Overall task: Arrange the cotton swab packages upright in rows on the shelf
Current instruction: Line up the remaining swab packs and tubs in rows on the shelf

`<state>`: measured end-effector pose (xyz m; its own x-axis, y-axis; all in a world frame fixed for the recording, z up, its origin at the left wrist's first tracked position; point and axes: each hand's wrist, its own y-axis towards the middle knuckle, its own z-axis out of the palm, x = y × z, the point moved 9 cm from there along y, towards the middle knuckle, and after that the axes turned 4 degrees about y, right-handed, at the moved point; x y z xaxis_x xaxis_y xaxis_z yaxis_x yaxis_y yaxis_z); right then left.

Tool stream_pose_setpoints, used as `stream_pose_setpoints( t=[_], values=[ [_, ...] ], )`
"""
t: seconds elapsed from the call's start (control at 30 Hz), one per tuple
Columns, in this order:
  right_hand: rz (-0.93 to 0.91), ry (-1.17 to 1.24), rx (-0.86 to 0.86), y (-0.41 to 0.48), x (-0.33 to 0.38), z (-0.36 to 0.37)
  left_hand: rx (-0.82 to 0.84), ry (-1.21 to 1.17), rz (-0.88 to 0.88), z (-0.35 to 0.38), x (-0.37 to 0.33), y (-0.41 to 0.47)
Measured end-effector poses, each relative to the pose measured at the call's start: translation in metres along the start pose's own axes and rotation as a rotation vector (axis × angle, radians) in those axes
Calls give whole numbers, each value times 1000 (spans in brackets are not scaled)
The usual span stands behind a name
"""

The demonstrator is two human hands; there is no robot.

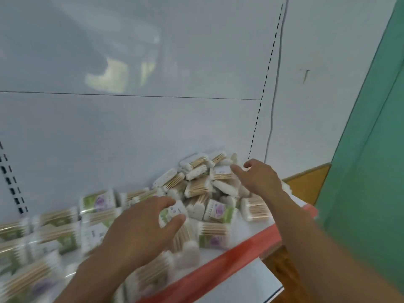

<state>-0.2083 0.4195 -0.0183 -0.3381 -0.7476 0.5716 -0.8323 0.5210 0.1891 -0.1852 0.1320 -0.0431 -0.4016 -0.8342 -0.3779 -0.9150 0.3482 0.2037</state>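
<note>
Several cotton swab packages, clear packs of wooden sticks with green and purple labels, cover the white shelf. A loose heap is piled against the back panel at the right. More packages stand side by side in rows at the left. My left hand pinches one package between thumb and fingers at the heap's front edge. My right hand reaches over the heap's right end, its fingers curled on a package near the top. The view is motion-blurred.
A red strip runs along the shelf's front edge. The white back panel has a slotted upright at the right and another at the far left. A green wall and brown floor lie to the right.
</note>
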Motion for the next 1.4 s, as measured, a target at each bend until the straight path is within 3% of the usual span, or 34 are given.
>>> stream_pose_setpoints(
  t=[0.1, 0.37, 0.47, 0.57, 0.77, 0.9, 0.97, 1.03, 1.07, 1.17, 1.4],
  values=[
    [-40, 22, 89, 28, -9, 18, -35, -16, -52, 6, -12, 16],
    [-191, 483, 174, 48, -34, 14, -174, -139, -115, 27, -59, 64],
    [-253, 728, 204, 50, -46, 3, -229, -286, -141, 36, -69, 75],
    [-313, 1003, 355, 49, -40, 1, -257, -508, -158, 43, -83, 84],
    [-506, 1048, 548, 48, -3, -1, -88, -927, -211, 62, -109, 102],
    [-537, 1071, 566, 61, 6, -4, -201, -1006, -268, 59, -92, 97],
    [-496, 999, 363, 89, -5, -10, -267, -1050, -308, 56, -81, 93],
    [-472, 722, 170, 117, -14, -12, -301, -1100, -342, 54, -73, 90],
    [-475, 542, 172, 126, -15, -5, -310, -1102, -352, 54, -70, 89],
    [-456, 172, 401, 135, -16, 34, -324, -1085, -372, 55, -67, 86],
    [-450, 68, 406, 140, -13, 45, -355, -1077, -399, 58, -71, 85]
  ],
)
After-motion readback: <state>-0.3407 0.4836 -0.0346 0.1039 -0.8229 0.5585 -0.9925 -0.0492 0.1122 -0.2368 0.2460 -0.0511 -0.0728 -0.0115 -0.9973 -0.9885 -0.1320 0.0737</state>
